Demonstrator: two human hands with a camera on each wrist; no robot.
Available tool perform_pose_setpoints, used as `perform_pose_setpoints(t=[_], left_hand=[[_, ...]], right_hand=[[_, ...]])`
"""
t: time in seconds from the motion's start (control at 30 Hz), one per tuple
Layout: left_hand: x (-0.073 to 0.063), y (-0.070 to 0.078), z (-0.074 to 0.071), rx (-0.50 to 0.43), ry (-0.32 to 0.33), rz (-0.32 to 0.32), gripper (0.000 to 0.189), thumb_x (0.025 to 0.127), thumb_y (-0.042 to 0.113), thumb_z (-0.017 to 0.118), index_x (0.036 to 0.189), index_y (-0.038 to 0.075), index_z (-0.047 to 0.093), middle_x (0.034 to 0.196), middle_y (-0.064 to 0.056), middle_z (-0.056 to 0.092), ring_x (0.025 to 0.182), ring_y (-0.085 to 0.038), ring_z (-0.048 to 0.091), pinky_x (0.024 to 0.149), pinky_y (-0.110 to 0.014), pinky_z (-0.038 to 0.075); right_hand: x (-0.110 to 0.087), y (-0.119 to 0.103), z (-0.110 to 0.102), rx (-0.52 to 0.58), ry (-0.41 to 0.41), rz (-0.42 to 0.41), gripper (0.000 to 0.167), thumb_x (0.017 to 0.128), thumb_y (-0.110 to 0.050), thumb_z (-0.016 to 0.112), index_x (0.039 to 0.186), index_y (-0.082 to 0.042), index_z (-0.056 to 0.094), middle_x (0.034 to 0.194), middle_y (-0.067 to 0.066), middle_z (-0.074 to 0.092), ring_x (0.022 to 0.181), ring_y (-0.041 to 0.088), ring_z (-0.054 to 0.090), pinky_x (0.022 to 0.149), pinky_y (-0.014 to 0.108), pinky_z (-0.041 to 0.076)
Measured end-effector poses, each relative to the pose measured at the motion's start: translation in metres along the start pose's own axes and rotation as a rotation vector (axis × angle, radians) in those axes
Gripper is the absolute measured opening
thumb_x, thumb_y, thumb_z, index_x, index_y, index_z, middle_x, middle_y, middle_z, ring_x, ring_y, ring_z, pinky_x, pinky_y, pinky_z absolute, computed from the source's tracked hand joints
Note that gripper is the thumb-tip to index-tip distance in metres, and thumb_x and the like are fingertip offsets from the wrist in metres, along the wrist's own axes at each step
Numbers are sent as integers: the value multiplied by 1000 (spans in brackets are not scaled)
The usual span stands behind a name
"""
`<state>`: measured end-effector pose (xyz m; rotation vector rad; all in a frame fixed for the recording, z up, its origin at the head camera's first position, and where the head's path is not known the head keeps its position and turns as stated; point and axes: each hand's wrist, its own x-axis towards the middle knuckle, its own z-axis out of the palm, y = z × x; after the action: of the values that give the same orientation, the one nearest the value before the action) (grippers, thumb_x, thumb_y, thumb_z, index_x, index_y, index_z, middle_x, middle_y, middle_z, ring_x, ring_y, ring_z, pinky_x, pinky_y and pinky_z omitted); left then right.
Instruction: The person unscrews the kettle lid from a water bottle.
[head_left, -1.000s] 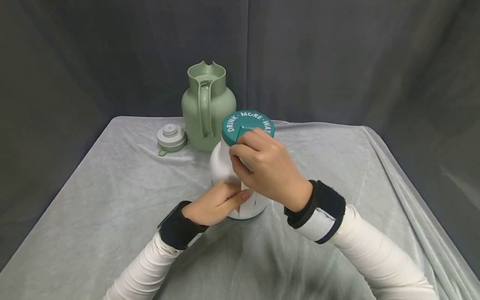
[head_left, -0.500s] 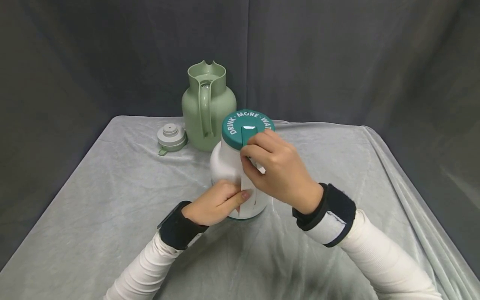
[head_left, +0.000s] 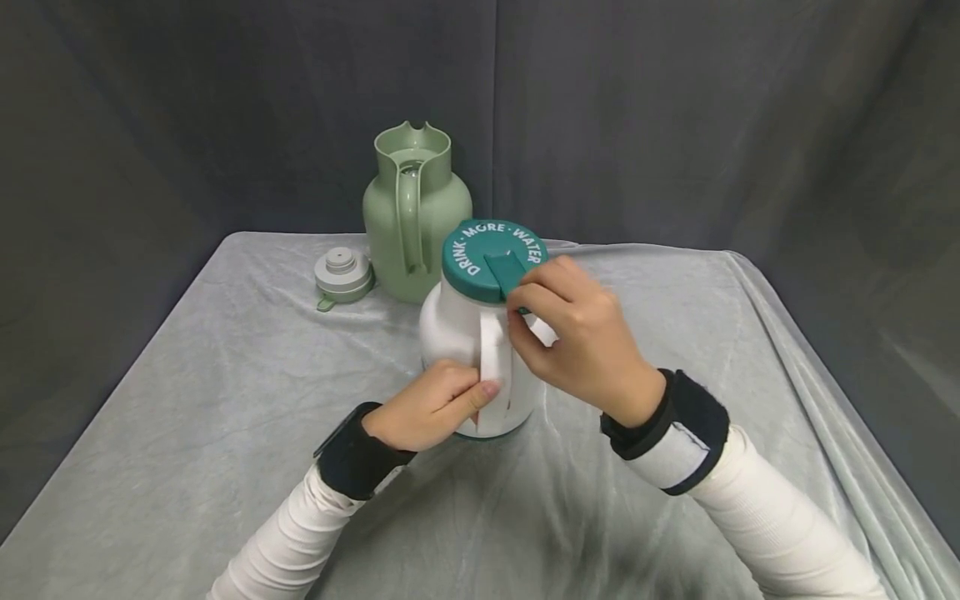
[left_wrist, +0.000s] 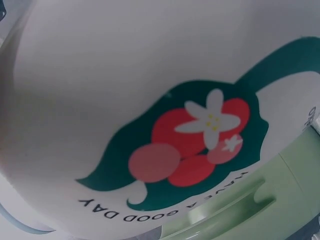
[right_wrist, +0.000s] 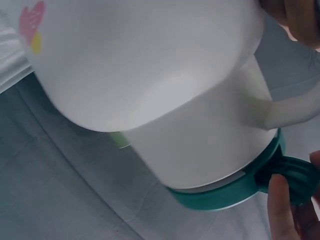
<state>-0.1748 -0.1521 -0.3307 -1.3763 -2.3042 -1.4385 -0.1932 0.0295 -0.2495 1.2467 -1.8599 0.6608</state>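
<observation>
A white jug [head_left: 446, 329] stands upright at mid-table under a round teal lid [head_left: 472, 262] printed "DRINK MORE WATER". My left hand [head_left: 427, 408] grips the jug's white handle [head_left: 494, 346], thumb lying across its front. With fingertips and thumb my right hand [head_left: 576, 333] pinches the lid's projecting tab [right_wrist: 297, 177], which points toward the front right. In the right wrist view the lid sits on the jug's neck [right_wrist: 205, 135]. The left wrist view is filled by the jug's side, with a printed flower-and-fruit picture [left_wrist: 195, 145].
Behind the jug, slightly left, stands a light green pitcher [head_left: 450, 208] with its top uncovered. A grey-and-green stopper [head_left: 343, 275] lies left of it. Grey cloth [head_left: 187, 400] covers the table, and dark curtains [head_left: 637, 125] hang behind and at the sides.
My right hand has moved right with the tab, and the lid has turned counterclockwise, bringing more of its lettering into view. My left hand and the jug stay in place.
</observation>
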Motion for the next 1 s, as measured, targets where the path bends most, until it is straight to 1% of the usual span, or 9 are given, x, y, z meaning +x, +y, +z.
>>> perform_pose_setpoints(t=[0.1,0.33,0.47,0.6,0.7,0.87,1.0], left_hand=[[-1,1,0,0,-1,-9,53,98,39,32,58,7,47,53,3,48,51,-4,44,46,-21,37],[-1,0,0,-1,-7,-29,49,99,32,35,59,7,48,54,3,48,51,-4,44,46,-21,37],[-2,0,1,-1,-7,-37,45,99,26,38,58,8,47,53,4,47,51,-4,43,46,-21,36],[-2,0,1,6,-2,-35,45,99,26,38,58,8,46,53,4,47,51,-3,43,45,-21,37],[-2,0,1,14,3,-31,47,99,30,37,58,8,47,53,3,48,51,-4,44,45,-21,37],[-1,1,1,30,6,-25,52,98,37,33,58,8,47,53,3,49,51,-4,45,46,-20,38],[-1,0,1,34,9,-19,52,98,37,33,57,9,46,52,3,48,50,-3,44,45,-20,37]], right_hand=[[-2,4,-3,6,19,26,10,68,9,62,73,0,60,75,8,55,69,22,49,61,29,44],[-8,13,-7,48,93,90,11,68,9,58,70,-1,59,73,8,54,69,24,48,62,31,42],[-11,19,-9,44,103,104,10,68,9,58,69,-1,59,73,8,55,68,24,48,61,32,40],[-12,24,-10,44,107,116,9,68,8,58,68,-1,58,73,8,55,68,23,48,61,31,39],[-12,28,-12,27,95,122,8,69,7,58,68,-1,58,73,8,56,69,23,48,61,31,39],[-12,32,-16,-22,44,133,5,70,4,58,69,-1,59,74,8,56,71,23,49,62,31,41],[-10,32,-18,-33,9,134,4,70,2,58,72,-1,60,76,8,57,73,23,49,63,32,42]])
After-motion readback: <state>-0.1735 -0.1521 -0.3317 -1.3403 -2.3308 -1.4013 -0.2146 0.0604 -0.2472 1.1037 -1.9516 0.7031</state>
